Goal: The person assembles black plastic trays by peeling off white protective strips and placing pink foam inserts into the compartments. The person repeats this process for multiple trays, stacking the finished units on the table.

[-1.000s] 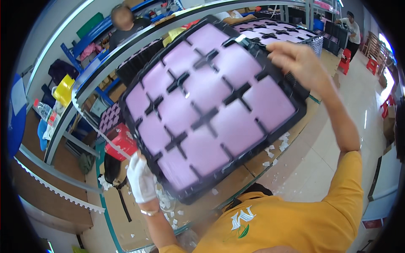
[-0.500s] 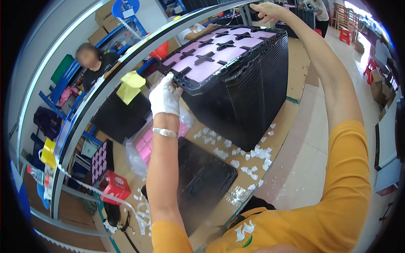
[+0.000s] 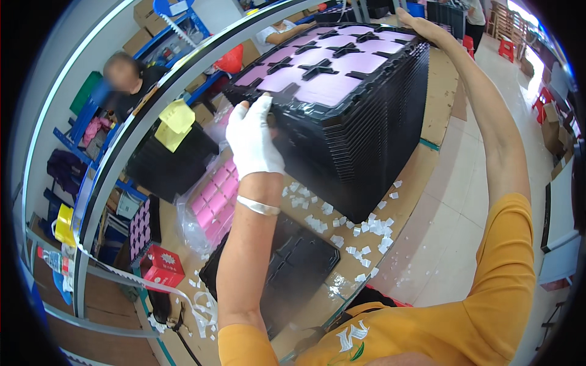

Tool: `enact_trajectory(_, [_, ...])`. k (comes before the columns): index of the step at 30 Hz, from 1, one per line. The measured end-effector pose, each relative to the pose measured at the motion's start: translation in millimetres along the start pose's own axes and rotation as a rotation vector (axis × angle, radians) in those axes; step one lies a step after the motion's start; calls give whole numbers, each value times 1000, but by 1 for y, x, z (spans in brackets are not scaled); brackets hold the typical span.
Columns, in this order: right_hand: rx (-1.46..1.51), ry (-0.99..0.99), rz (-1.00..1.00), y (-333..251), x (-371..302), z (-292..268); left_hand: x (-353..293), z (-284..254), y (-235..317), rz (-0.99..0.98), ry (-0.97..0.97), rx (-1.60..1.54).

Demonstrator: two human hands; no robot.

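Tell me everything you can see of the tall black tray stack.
The tall stack stands upright on the brown-topped table. Its black, plastic-looking trays nest closely, their rims forming fine ridges. The top tray has glossy black edges and lilac sections between black cross-shaped dividers. The gloved left hand touches its near-left edge; the right hand is by the far-right corner, contact unclear.

A production workshop: a tall stack of black plastic trays [image 3: 348,131] stands toward one o'clock on a workbench [image 3: 410,172], with white scraps [image 3: 379,228] strewn at four. Blue shelving [image 3: 90,106] lines ten o'clock, where a co-worker [image 3: 137,88] is; wooden pallets [image 3: 502,27] and a red stool [image 3: 506,49] show at two, beyond tiled floor [image 3: 455,198].
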State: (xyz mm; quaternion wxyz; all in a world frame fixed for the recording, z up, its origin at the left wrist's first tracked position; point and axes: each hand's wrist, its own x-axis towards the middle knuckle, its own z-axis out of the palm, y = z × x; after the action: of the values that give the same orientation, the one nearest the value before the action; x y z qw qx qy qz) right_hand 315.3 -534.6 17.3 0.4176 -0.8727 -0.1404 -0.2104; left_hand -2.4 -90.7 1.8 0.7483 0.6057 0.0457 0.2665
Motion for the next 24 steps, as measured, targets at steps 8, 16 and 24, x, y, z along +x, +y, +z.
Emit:
enact_trajectory(8, [28,42,-129,-98,-50,20,-6,-23,6,981,31,653])
enact_trajectory(16, [296,-7,-270,-193,-97,7,-2,-1,44,1023,-713,1104])
enact_trajectory(24, [-342,-120,-322,-151,-115,8,30,-8,57,738,-831,668])
